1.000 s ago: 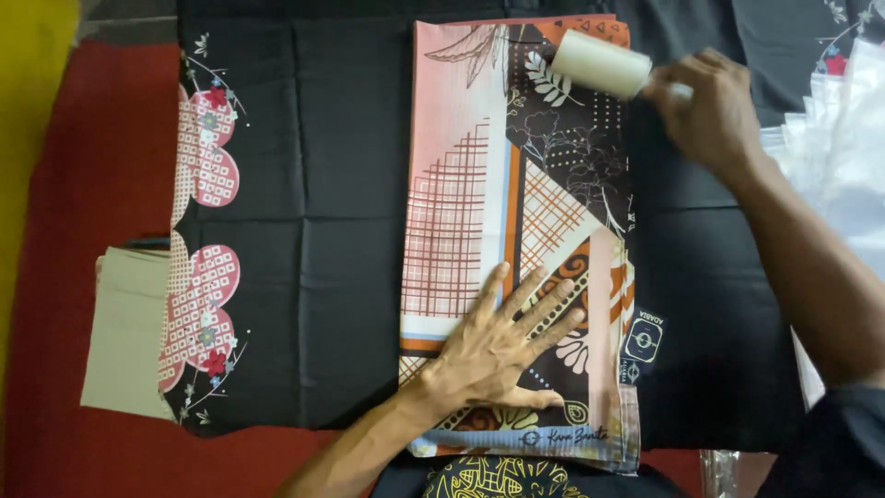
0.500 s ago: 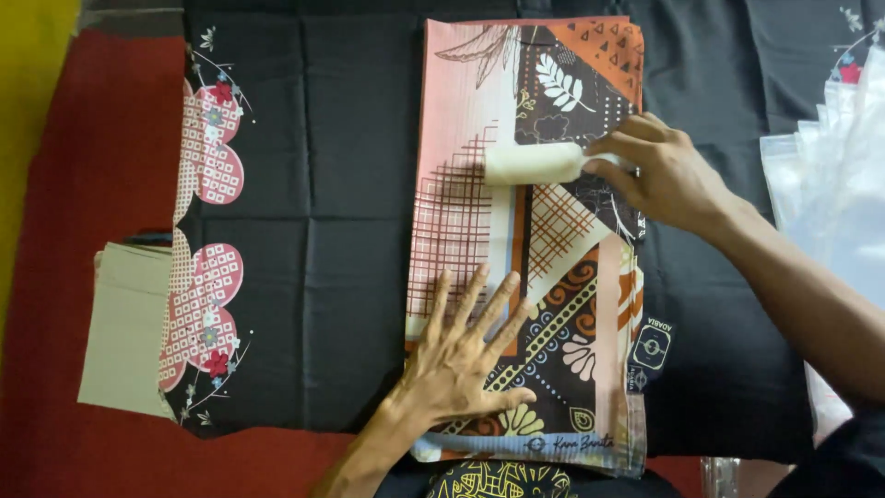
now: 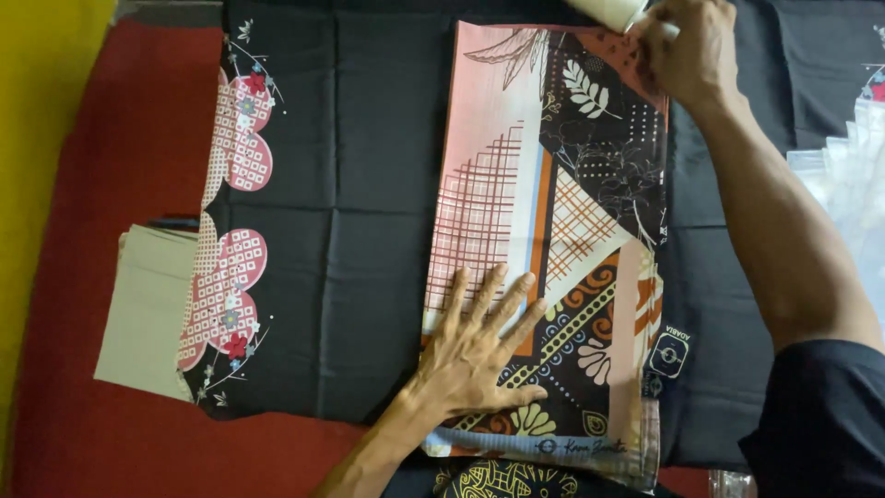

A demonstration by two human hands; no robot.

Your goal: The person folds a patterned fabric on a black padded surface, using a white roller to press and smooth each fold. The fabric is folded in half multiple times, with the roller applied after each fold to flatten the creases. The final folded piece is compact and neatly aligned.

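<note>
A folded patterned scarf (image 3: 516,166) in pink, black and orange lies on a black cloth (image 3: 359,231). My left hand (image 3: 479,346) presses flat on the scarf's near half, fingers spread. My right hand (image 3: 687,51) grips the handle of a cream lint roller (image 3: 610,11) at the scarf's far right corner. Only the roller's lower end shows at the top edge of the view.
The black cloth has pink flower prints (image 3: 230,267) along its left edge and lies over a red surface (image 3: 83,277). A beige stack of folded pieces (image 3: 143,309) sits at the left. Clear plastic bags (image 3: 853,184) lie at the right. Another patterned cloth (image 3: 502,480) peeks out below.
My right hand has carried the lint roller from the scarf's middle up to its far right corner. My left hand has stayed pressed on the scarf. The view has shifted a little.
</note>
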